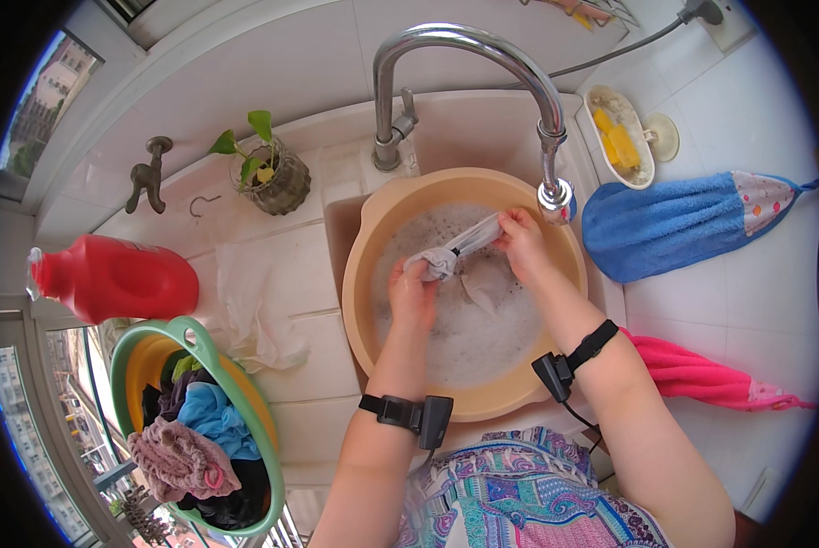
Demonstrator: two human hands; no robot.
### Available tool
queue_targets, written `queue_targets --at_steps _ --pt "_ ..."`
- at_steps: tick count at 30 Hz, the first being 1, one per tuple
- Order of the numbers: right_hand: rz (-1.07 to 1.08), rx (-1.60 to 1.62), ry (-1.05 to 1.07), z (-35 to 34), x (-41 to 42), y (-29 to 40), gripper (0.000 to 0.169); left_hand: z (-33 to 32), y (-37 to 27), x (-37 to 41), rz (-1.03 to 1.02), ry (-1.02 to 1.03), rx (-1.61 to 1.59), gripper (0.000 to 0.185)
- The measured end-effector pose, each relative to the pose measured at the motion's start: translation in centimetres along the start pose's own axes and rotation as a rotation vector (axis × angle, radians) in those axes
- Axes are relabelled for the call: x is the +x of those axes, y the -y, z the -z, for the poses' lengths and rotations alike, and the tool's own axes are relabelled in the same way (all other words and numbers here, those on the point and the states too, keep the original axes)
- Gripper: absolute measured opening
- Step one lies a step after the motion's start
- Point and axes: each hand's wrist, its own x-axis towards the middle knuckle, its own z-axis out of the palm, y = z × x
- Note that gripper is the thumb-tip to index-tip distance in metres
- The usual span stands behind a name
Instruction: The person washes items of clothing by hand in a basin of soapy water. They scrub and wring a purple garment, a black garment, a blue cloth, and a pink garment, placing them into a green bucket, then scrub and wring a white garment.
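A wet white cloth item (476, 236) with a small dark mark, possibly a sock, is stretched between my two hands above a round beige plastic basin (358, 301). My left hand (413, 294) grips its bunched end, and my right hand (521, 243) pinches the other end near the basin's right side. Cloudy, sudsy water (478, 349) fills part of the basin, and another pale piece of cloth (486, 288) lies in it below my hands. The basin sits over the sink, under the chrome gooseneck faucet (468, 33).
Left of the basin are a red detergent bottle (135, 279), a green-rimmed basket (272, 472) of clothes, a thin plastic bag (255, 308) and a glass jar with a plant (279, 181). Blue (663, 222) and pink (690, 370) towels and a soap dish (639, 171) are on the right wall.
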Motion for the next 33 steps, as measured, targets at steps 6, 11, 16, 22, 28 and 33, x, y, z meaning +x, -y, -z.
queue_targets --at_steps 6,11,16,22,28,33 --pt "-0.297 0.147 0.419 -0.9 -3.1 1.0 0.016 0.0 1.0 0.5 -0.163 -0.194 0.286 0.01" --pt "-0.244 -0.028 0.411 -4.1 -5.8 -1.5 0.024 -0.4 -0.2 -0.4 0.074 -0.023 0.133 0.035" --pt "-0.277 -0.175 0.296 -5.1 -6.1 -1.4 0.032 -2.3 -0.7 -1.7 0.153 -0.011 0.186 0.042" --pt "-0.208 -0.375 0.302 -4.3 -6.1 -0.4 0.033 -2.7 -1.2 -1.6 0.162 -0.085 0.258 0.037" --pt "-0.069 -0.377 0.065 0.1 -2.1 2.1 0.021 -0.9 -2.2 -0.5 0.004 -0.424 0.157 0.027" --pt "-0.03 -0.393 -0.082 2.2 -0.1 2.7 0.023 -0.7 -2.2 -0.3 -0.021 -0.471 0.184 0.025"
